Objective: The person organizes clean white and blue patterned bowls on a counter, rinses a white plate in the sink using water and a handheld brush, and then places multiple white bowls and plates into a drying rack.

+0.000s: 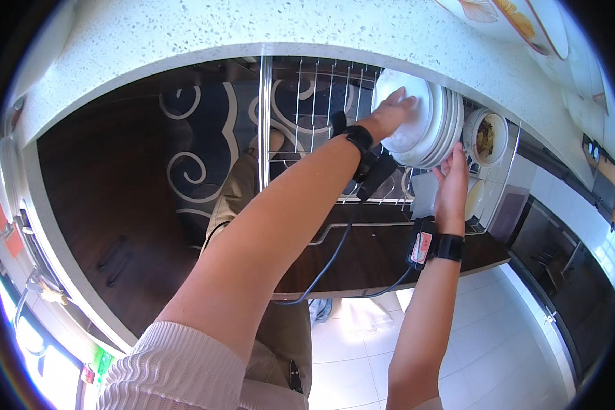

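A stack of white plates (443, 123) leans at a tilt in the pulled-out wire rack drawer (312, 113), faces towards the left. My left hand (392, 113) rests on the face of the nearest plate, its fingers spread over it. At the lower rim of the stack, my right hand (452, 177) supports the plates with its fingertips. Whether the stack's lower edge touches the wires is hidden. Just right of the plates stands a white bowl (487, 138) with dark dried bits inside.
A speckled white countertop (225, 31) overhangs the drawer. The dark wooden drawer front (359, 261) lies nearest my body. Cables (333, 256) run from the devices on my wrists across it. Patterned bowls (523, 20) sit on the counter, upper right. A patterned mat (200, 138) shows below.
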`<act>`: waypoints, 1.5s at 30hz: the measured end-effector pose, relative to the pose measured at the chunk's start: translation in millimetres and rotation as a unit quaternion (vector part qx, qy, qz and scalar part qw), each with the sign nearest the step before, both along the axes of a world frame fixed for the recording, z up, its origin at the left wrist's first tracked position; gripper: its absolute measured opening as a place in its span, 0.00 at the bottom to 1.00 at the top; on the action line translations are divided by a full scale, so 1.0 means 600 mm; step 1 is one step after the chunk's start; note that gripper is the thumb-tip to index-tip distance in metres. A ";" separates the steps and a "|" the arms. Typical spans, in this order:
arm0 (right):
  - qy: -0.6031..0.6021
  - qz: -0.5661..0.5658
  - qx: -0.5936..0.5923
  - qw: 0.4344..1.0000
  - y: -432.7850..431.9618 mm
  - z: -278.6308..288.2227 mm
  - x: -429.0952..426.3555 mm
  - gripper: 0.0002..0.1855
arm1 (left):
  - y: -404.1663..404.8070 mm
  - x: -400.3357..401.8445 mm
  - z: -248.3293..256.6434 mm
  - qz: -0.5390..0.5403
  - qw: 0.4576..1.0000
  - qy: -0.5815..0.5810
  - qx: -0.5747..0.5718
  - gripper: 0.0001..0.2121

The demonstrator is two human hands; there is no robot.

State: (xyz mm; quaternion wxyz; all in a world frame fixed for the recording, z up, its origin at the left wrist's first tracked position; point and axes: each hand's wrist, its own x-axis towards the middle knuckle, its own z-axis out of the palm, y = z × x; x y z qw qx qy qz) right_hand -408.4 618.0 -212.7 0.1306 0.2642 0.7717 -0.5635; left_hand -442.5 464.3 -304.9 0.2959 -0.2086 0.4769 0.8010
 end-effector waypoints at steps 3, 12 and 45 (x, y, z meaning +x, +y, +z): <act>-0.017 0.035 -0.007 0.999 -0.001 0.003 -0.005 0.28 | -0.018 0.010 -0.042 0.006 0.972 0.225 -0.062 0.32; -0.007 0.059 -0.024 0.998 0.009 0.005 0.002 0.28 | 0.021 -0.014 -0.030 -0.007 0.988 0.040 -0.150 0.33; -0.108 0.166 -0.189 0.962 -0.048 0.200 0.193 0.27 | -0.053 0.266 0.355 -0.294 0.788 0.394 -0.370 0.08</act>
